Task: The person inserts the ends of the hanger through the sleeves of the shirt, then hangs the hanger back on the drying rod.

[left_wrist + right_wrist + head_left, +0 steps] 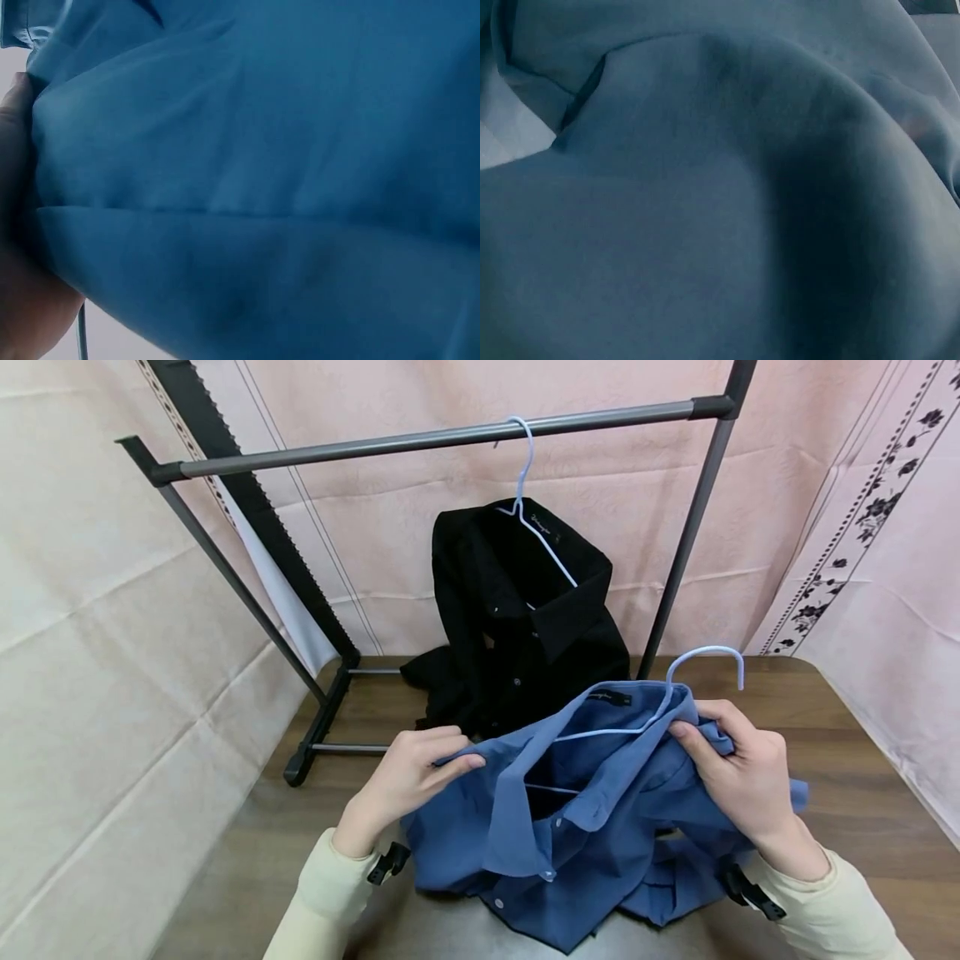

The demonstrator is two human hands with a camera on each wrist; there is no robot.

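In the head view a blue button shirt (600, 860) is held up over the table, its collar open toward me. Inside its neck sits a light blue hanger (705, 650), the hook sticking up above the collar at the right. My left hand (408, 777) pinches the shirt's left shoulder between thumb and fingers. With thumb in front, my right hand (738, 768) grips the cloth beside the collar, just below the hook. Blue cloth (247, 150) fills most of the left wrist view, part of the hand at its edge. Only shirt fabric (667, 225) shows in the right wrist view.
Behind the blue shirt, a black shirt (517, 635) hangs on another light blue hanger (525, 468) from the bar (420, 441) of a dark metal rack. The rack's foot (300, 764) stands on the wooden table (840, 718). Pale pink cloth (360, 527) covers the walls.
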